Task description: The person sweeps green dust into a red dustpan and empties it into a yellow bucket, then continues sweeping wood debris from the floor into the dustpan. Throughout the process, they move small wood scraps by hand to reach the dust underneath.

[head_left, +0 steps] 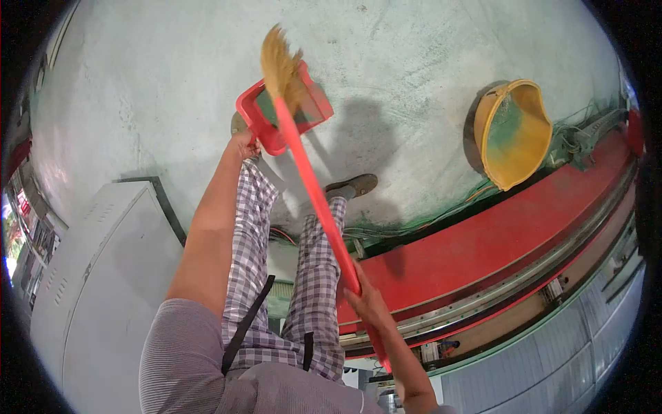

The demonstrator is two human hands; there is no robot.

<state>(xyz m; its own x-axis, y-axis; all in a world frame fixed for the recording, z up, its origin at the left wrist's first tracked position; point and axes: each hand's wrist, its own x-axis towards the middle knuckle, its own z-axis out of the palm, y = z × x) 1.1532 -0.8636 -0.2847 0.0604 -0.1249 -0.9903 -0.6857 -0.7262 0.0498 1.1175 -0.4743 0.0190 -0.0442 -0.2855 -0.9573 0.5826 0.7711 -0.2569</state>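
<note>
My left hand (246,145) is closed around the grip of a red dustpan (247,103), held low near my foot. Greenish-grey dust shows in the pan. My right hand (369,303), closer to my body, wraps the long red handle of a broom (318,196). The broom's straw bristles (277,65) are over the dustpan in this view, hiding part of its inside, and look slightly blurred.
A yellow tub (484,134), stained green inside, stands on the dusty floor (414,41) at right. Beside me runs a long red machine base (469,238) with cables (441,217) along its foot. A grey metal cabinet (117,276) is at left.
</note>
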